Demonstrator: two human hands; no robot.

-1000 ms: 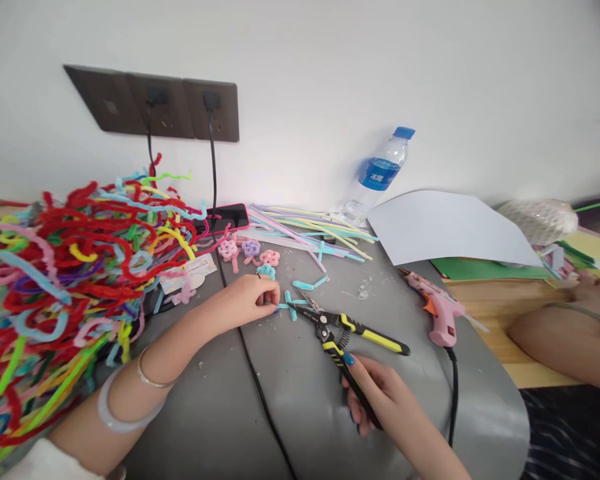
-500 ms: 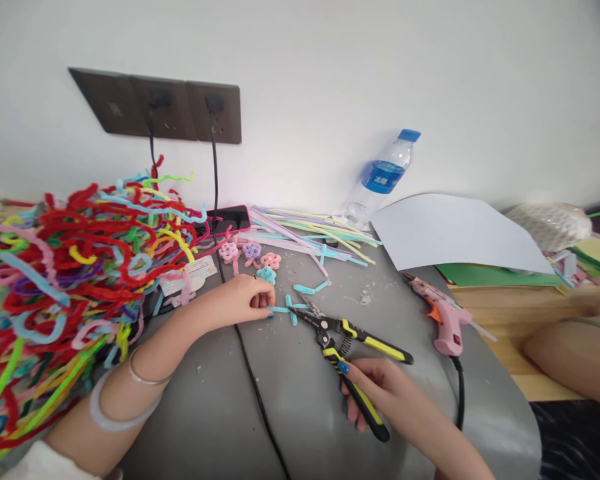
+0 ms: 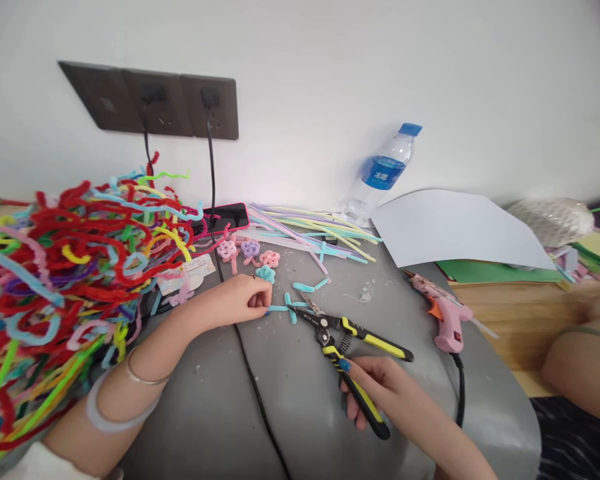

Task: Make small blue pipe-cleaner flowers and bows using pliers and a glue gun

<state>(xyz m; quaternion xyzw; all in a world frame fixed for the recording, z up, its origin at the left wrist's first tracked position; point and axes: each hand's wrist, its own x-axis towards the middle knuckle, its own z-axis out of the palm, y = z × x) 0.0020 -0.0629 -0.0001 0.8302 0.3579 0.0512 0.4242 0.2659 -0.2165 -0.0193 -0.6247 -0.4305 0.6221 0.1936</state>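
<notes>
My left hand [image 3: 247, 298] pinches one end of a light-blue pipe cleaner [image 3: 291, 309] that forms a cross shape on the grey surface. My right hand [image 3: 373, 387] grips one handle of black-and-yellow wire-cutting pliers [image 3: 347, 340]. Their jaws stand apart around the pipe cleaner, close to where its pieces cross; the other handle is spread away from my fingers. Just behind lies another bent light-blue piece [image 3: 310, 287]. Beside my left hand rest small pipe-cleaner flowers: a blue one [image 3: 265, 275], a salmon one [image 3: 270, 259], a purple one [image 3: 251, 249] and a pink one [image 3: 227, 250].
A heap of colourful pipe cleaners [image 3: 95, 267] fills the left. Straight pastel stems [image 3: 305, 230] lie by a phone [image 3: 227, 218]. A bottle [image 3: 384, 170] leans on the wall. White paper [image 3: 460, 230] and a pink glue gun [image 3: 447, 323] are right. A black cord [image 3: 253, 380] crosses the surface.
The view has shifted slightly. Both hands and the pliers keep nearly the same place around the blue pipe cleaner. Another person's limb at the right edge has moved a little.
</notes>
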